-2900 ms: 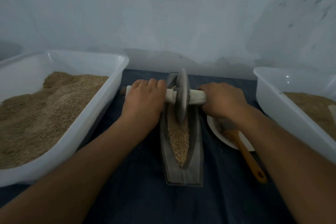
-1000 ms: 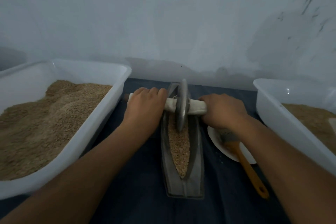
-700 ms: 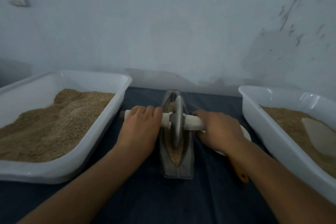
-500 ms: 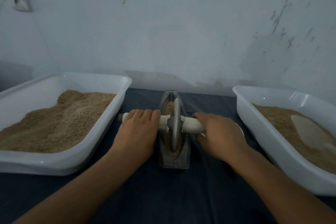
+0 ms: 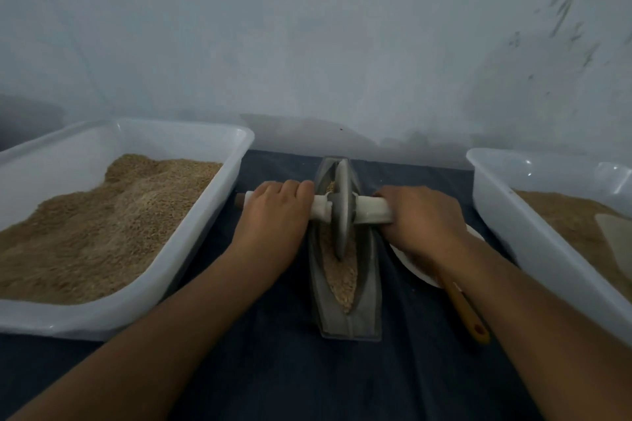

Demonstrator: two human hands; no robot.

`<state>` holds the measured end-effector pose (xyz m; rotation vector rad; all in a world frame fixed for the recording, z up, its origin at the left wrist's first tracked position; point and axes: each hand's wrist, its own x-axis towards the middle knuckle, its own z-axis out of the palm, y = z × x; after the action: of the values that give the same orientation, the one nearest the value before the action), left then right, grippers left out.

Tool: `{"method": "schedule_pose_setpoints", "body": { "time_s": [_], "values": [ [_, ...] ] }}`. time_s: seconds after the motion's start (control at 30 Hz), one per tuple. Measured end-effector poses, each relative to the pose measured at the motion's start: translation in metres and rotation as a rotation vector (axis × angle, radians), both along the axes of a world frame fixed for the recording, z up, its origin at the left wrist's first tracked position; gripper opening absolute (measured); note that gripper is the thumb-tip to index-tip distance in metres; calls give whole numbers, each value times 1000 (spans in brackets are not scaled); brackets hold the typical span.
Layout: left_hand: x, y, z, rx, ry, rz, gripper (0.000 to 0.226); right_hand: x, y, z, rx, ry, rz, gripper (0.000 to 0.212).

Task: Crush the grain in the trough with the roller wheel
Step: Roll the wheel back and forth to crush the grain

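A grey boat-shaped trough (image 5: 367,287) lies lengthwise on the dark cloth in front of me, with tan grain (image 5: 342,278) along its groove. The grey roller wheel (image 5: 342,208) stands upright in the groove, in the far half of the trough. A pale axle handle (image 5: 371,209) runs through the wheel. My left hand (image 5: 273,215) is closed over the handle's left side, and my right hand (image 5: 422,219) grips its right side. Both forearms reach in from the bottom of the view.
A white tub (image 5: 191,249) heaped with tan grain stands at the left. Another white tub (image 5: 513,225) with finer brown meal stands at the right. A white plate (image 5: 415,267) and a brush with an orange handle (image 5: 466,316) lie under my right forearm. A wall rises behind.
The wheel rolled from the far end toward me along the trough, then moved back toward the far half. Both hands kept their grip on the handle. My view tilted up, then down a little.
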<state>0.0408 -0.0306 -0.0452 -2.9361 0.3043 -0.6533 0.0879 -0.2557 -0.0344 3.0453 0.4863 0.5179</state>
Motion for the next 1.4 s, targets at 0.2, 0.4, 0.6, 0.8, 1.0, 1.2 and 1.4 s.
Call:
{"method": "schedule_pose_setpoints", "body": {
  "time_s": [0.2,0.4,0.6,0.8,1.0,1.2,1.4],
  "values": [
    [42,-6,7,28,-64,29,63,42,0,8,8,228,-52,31],
    [46,-2,5,41,-70,61,48,49,5,15,-48,202,-36,28],
    [11,0,-3,-12,-70,24,47,12,1,9,-31,44,1,27],
    [-37,-1,-5,10,-65,-15,61,-40,-8,-1,23,-70,87,42],
    [-68,-8,1,47,-84,-23,80,-72,-17,-4,68,-102,69,32],
    [-59,-5,-3,37,-63,-12,80,-54,-11,-4,44,-96,71,29],
    [-15,0,-6,25,-50,10,55,-10,-1,0,-20,-54,12,24]
  ]
}}
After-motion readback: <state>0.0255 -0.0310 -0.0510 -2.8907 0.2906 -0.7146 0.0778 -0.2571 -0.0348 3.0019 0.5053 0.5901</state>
